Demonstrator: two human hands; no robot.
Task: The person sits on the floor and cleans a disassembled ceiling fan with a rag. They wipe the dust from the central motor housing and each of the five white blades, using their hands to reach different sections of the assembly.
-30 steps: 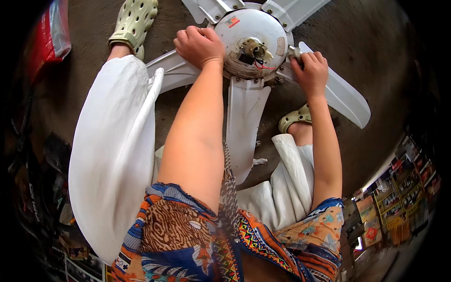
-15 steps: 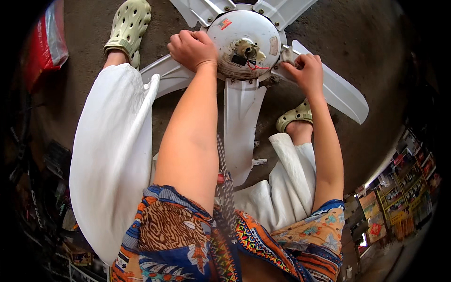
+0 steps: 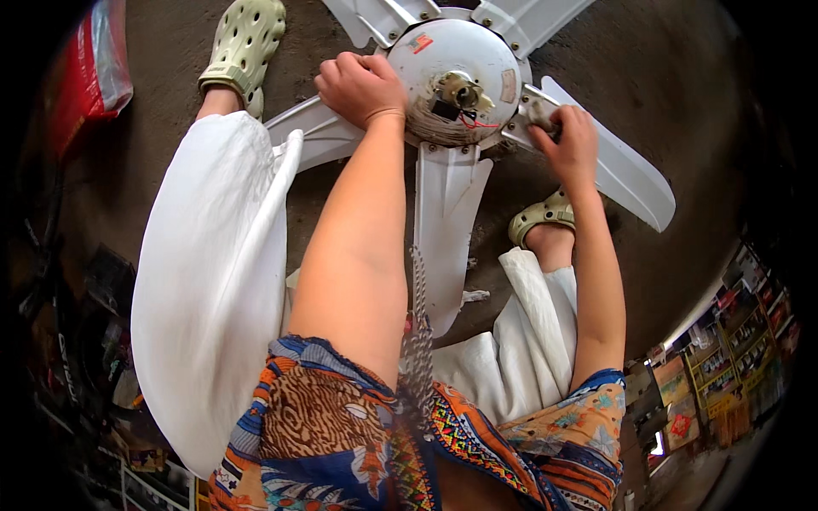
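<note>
A white ceiling fan with several blades lies on the dark floor, its round motor housing (image 3: 464,60) facing up. The housing is grimy around the central shaft, where a black box and red wires show. My left hand (image 3: 362,85) is closed at the housing's left edge, over the inner end of the left blade (image 3: 319,132); its fingertips are hidden. With my right hand (image 3: 569,143) I pinch a small greyish rag (image 3: 540,111) against the inner end of the right blade (image 3: 626,166). Another blade (image 3: 447,221) points toward me, between my forearms.
My feet, in pale green clogs (image 3: 243,47), stand on either side of the near blade. A red and clear plastic bag (image 3: 94,77) lies at the far left. Shelves with small packaged goods (image 3: 733,341) stand at the right, and dark clutter (image 3: 106,281) at the left.
My right hand and the rag have slid slightly outward along the right blade. My left hand keeps its place on the fan. The whole view has shifted a little.
</note>
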